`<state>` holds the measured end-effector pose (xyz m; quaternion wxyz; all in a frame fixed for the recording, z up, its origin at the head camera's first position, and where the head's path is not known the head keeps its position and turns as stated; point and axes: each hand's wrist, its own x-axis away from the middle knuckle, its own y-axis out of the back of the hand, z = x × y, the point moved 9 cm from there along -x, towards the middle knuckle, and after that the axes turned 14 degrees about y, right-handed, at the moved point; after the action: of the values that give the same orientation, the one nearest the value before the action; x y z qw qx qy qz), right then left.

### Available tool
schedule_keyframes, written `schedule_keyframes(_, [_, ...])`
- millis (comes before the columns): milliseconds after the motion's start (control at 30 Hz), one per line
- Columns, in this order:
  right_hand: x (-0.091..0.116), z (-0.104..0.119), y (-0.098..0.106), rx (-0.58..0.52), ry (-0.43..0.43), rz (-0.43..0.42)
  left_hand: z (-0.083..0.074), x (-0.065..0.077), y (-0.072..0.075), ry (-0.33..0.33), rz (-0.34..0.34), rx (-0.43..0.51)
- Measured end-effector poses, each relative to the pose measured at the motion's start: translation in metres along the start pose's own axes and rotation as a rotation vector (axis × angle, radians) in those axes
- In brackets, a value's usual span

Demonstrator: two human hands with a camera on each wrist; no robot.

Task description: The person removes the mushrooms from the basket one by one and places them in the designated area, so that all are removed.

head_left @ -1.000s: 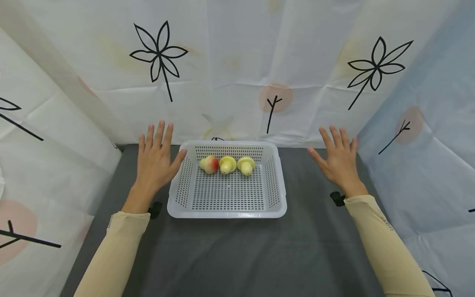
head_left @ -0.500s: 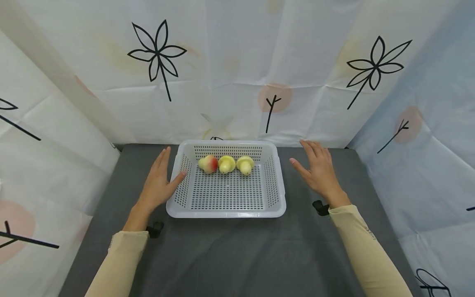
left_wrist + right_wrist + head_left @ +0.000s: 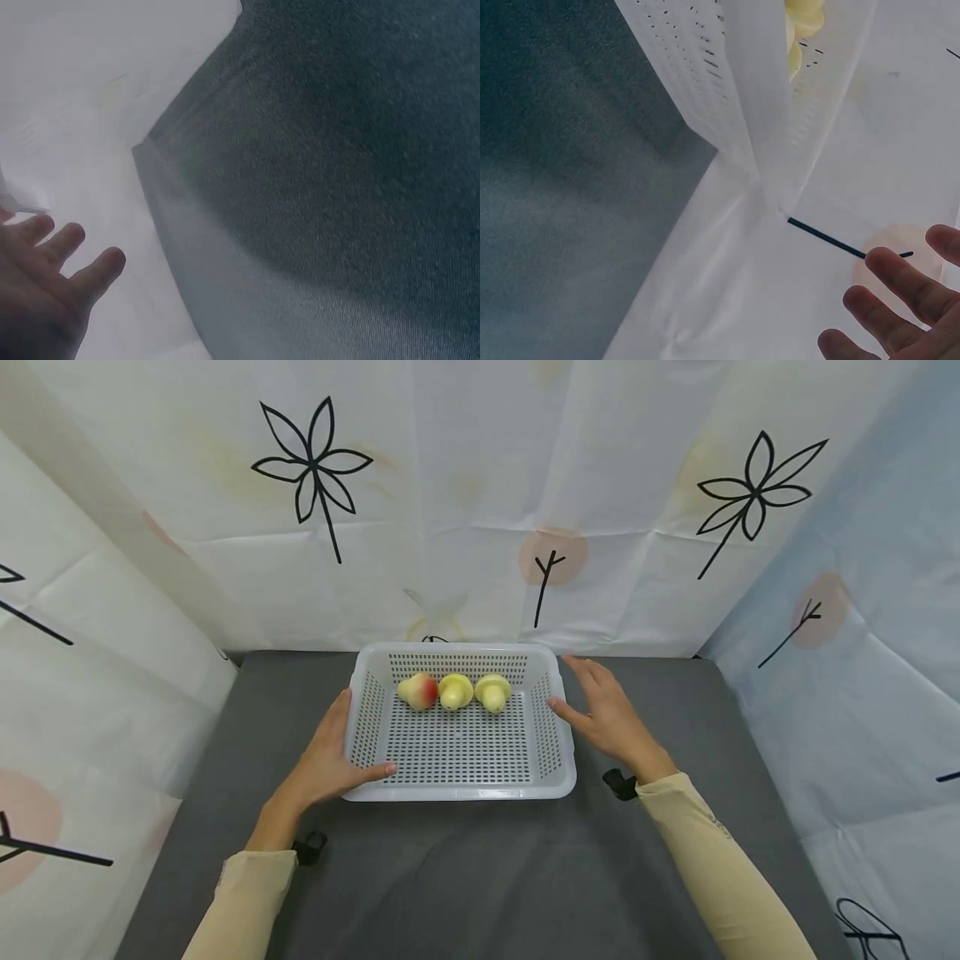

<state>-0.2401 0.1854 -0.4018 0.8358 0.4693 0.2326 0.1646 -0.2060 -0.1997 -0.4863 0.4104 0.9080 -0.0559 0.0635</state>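
A white perforated plastic basket (image 3: 457, 793) stands on the grey cloth. Near its back wall lie a yellow-and-red, pear-shaped fruit (image 3: 417, 691) and two yellow-green pieces (image 3: 455, 692) with rounded knobs, their kind unclear. My left hand (image 3: 324, 758) is at the basket's left side, fingers extended and thumb over the front left corner; contact cannot be told. Beside the right rim hovers my right hand (image 3: 603, 714), its thumb overlapping the rim in the head view. In the right wrist view, its fingers (image 3: 907, 285) are spread apart from the basket wall (image 3: 757, 82).
Grey cloth (image 3: 465, 885) covers the table in front of the basket and to both sides. White sheets (image 3: 465, 460) printed with black line flowers rise behind it and at left and right. A small black device sits on each wrist.
Both hands have lowered and come inward, the left to the basket's left front corner, the right leftward to its right rim. The basket and its contents stay in place.
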Motion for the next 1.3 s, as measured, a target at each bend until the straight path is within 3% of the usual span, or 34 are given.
schedule_keyframes(267, [-0.007, 0.007, -0.012, -0.024, -0.017, 0.053, 0.004, 0.005, -0.006, 0.048, 0.055, -0.087])
schedule_keyframes(667, [-0.035, 0.020, -0.031, -0.077, -0.062, 0.152, 0.008, 0.008, -0.005, 0.059, 0.037, -0.092])
schedule_keyframes(1000, [-0.066, 0.008, -0.071, -0.195, -0.135, 0.200, 0.008, 0.007, -0.005, 0.069, 0.032, -0.083])
schedule_keyframes(1300, [-0.080, -0.008, -0.094, -0.275, -0.229, 0.221, 0.007, 0.003, -0.005, 0.066, 0.035, -0.071])
